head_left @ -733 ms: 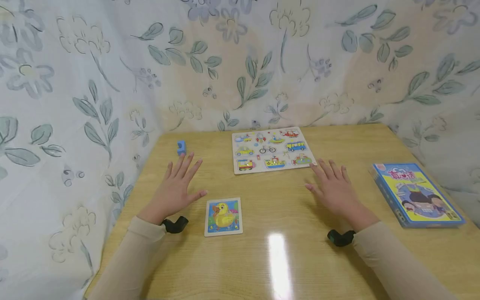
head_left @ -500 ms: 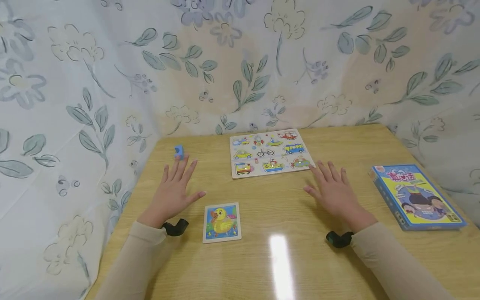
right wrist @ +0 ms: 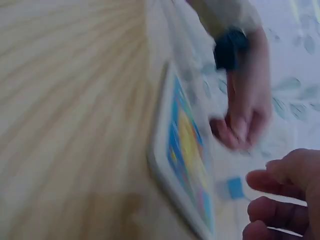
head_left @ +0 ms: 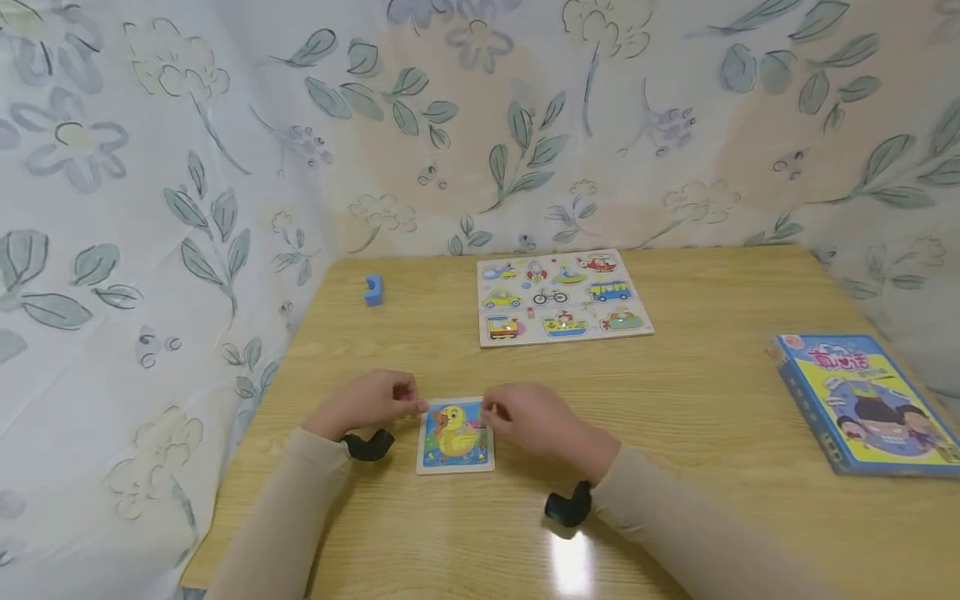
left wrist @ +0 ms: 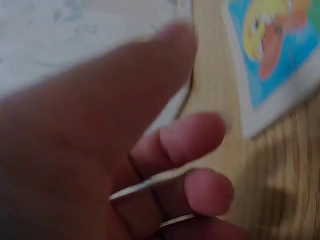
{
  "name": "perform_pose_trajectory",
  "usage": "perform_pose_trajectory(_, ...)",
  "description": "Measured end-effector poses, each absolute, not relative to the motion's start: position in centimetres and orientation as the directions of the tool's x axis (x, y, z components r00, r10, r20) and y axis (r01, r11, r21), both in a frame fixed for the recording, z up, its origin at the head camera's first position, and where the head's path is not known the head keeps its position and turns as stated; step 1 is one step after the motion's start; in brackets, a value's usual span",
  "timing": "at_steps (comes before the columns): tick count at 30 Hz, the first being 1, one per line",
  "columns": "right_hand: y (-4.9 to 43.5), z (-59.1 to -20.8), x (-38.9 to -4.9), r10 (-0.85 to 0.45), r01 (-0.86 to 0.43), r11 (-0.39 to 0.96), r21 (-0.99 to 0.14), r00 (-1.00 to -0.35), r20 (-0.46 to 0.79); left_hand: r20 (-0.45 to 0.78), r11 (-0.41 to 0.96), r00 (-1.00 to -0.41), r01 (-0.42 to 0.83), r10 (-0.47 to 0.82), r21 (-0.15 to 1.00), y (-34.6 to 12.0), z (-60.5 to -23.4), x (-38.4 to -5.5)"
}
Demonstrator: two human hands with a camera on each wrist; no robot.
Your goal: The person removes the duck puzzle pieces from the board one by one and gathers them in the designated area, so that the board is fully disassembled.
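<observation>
A small square duck puzzle point(head_left: 455, 435) lies flat on the wooden table point(head_left: 450, 542), its yellow duck set against blue. My left hand point(head_left: 371, 404) hovers at its upper left corner, fingers loosely bent. In the left wrist view, the thumb and fingers of the left hand point(left wrist: 100, 105) are apart with nothing between them, and the puzzle point(left wrist: 285, 40) lies beyond the fingertips. At the upper right corner is my right hand point(head_left: 543, 421). The right wrist view shows the bent fingers of the right hand point(right wrist: 285, 200) beside the puzzle point(right wrist: 187, 150), apparently not touching it.
A vehicle puzzle board point(head_left: 564, 298) lies near the back edge of the table. To its left stands a small blue notched block point(head_left: 374, 289). A blue and yellow boxed game point(head_left: 870, 404) lies at the right. Floral cloth point(head_left: 405, 125) hangs behind and left.
Both hands have moved inward from spread positions to the duck puzzle's upper corners, and their fingers have bent. The head view has shifted slightly.
</observation>
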State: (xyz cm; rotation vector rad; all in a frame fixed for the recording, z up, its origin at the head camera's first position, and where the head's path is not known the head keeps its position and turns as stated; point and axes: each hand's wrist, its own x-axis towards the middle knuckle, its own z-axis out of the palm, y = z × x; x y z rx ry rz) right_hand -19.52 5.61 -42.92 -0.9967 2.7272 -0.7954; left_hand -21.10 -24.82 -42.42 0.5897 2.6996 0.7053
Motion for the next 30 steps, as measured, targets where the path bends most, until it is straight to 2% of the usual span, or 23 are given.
perform_pose_trajectory(4, 1.3, -44.6, -20.1, -0.715, -0.634, 0.600, -0.488, -0.698, 0.027, -0.140, 0.676, -0.801, 0.382, 0.583, 0.630, -24.9, -45.1, -23.3)
perform_pose_trajectory(8, -0.1, -45.8, -20.7, -0.738, -0.681, 0.604, -0.415, -0.674, 0.031, -0.027, 0.629, -0.768, 0.502, 0.640, 0.594, -24.9, -46.9, -23.9)
perform_pose_trajectory(14, 0.1, -46.8, -21.0, -0.751, -0.715, 0.591, -0.375, -0.657, 0.070, 0.059, 0.663, -0.778, 0.570, 0.626, 0.486, -24.6, -47.9, -23.3)
perform_pose_trajectory(25, -0.8, -46.5, -21.4, -0.766, -0.751, 0.576, -0.323, -0.634, 0.105, 0.136, 0.667, -0.811, 0.552, 0.569, 0.501, -25.5, -47.7, -22.9)
perform_pose_trajectory(30, -1.3, -46.5, -21.6, -0.752, -0.731, 0.605, -0.316, -0.655, 0.077, 0.111, 0.708, -0.833, 0.524, 0.541, 0.473, -25.5, -47.6, -22.8)
